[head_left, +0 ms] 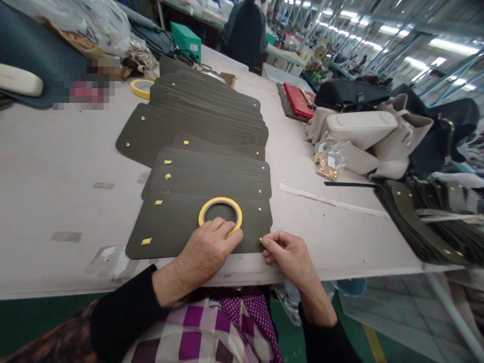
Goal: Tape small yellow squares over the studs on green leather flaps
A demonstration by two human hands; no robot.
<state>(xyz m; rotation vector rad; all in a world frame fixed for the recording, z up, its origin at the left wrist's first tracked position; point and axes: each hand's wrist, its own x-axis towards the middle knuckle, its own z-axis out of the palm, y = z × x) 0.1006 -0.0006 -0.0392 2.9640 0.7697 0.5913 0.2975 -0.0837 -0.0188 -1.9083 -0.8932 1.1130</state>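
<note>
My left hand [206, 252] is closed on the lower right edge of a yellow tape roll [220, 200], which rests over the front olive panel [181, 222]. My right hand [287, 252] is pinched at that panel's right edge, fingertips by a small metal stud [261, 240]; whether it holds anything is too small to tell. Small yellow tape pieces [146, 242] sit at the left end of the front panels, and studs [259, 209] show at the right. Behind lies a fanned stack of olive panels [204, 96].
A second tape roll [142, 88] is at the back left, near a green box [186, 41]. Bags [363, 128] and a plastic bag of gold hardware [328, 164] stand at the right. Olive strips [423, 222] hang near the right edge. A person [245, 33] sits beyond the table [49, 201].
</note>
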